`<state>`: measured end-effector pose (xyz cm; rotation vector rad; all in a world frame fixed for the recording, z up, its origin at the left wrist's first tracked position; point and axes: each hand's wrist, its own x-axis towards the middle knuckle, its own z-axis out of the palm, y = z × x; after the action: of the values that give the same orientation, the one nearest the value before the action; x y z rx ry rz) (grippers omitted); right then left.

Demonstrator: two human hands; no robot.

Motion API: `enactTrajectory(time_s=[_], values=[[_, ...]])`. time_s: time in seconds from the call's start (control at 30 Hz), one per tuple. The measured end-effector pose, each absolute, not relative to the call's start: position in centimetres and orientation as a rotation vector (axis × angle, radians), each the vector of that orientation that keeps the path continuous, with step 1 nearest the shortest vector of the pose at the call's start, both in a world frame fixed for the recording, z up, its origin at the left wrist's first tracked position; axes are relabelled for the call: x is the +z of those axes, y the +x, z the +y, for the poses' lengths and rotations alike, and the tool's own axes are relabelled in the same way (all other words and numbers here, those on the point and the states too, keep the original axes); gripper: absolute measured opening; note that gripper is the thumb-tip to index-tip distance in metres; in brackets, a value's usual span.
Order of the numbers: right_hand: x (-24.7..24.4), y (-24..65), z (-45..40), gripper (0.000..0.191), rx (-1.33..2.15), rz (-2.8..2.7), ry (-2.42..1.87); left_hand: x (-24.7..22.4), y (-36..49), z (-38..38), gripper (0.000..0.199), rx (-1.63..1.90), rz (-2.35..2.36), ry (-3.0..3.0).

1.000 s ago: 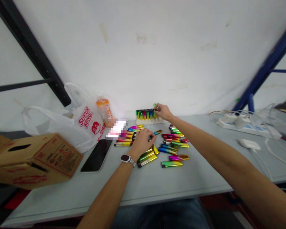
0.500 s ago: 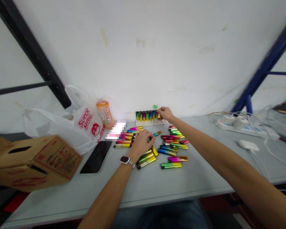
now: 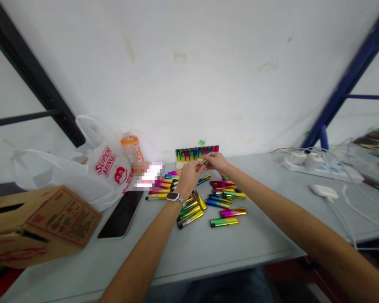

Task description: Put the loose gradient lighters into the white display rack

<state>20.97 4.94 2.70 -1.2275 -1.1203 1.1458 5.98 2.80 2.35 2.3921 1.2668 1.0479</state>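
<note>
- Upright so far: a row of about ten lighters (image 3: 191, 154) on a white base (image 3: 179, 165), at eleven o'clock from where the hands meet.
- In progress: the right hand (image 3: 217, 161) pinches a small shiny piece (image 3: 204, 161), probably a lighter; the left hand (image 3: 191, 170) meets it there, though I cannot tell whether its fingertips grip too.
- Still lying flat on the tabletop (image 3: 255, 235): many loose lighters (image 3: 224, 221), spread from four to eight o'clock, apparently outnumbering those standing.

Lighters (image 3: 219, 204) on table (image 3: 255, 244) — phone (image 3: 121, 214) left, power strip (image 3: 331, 170) right.
</note>
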Motion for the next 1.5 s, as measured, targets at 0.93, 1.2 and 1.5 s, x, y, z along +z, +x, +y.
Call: enactTrajectory(time_s=[0.93, 1.2, 1.5], values=[[2.9, 23.8, 10.2, 0.015, 0.203, -1.850, -1.242, 0.8, 2.9, 1.6, 0.019, 0.615, 1.326, 2.675], [3.3, 23.3, 13.0, 0.009, 0.254, -1.983, -1.338, 1.0, 2.9, 1.9, 0.013, 0.516, 1.312, 2.715], [2.3, 23.2, 13.3, 0.008, 0.246, -1.896, -1.300, 0.8, 3.0, 2.1, 0.018, 0.690, 1.263, 2.704]])
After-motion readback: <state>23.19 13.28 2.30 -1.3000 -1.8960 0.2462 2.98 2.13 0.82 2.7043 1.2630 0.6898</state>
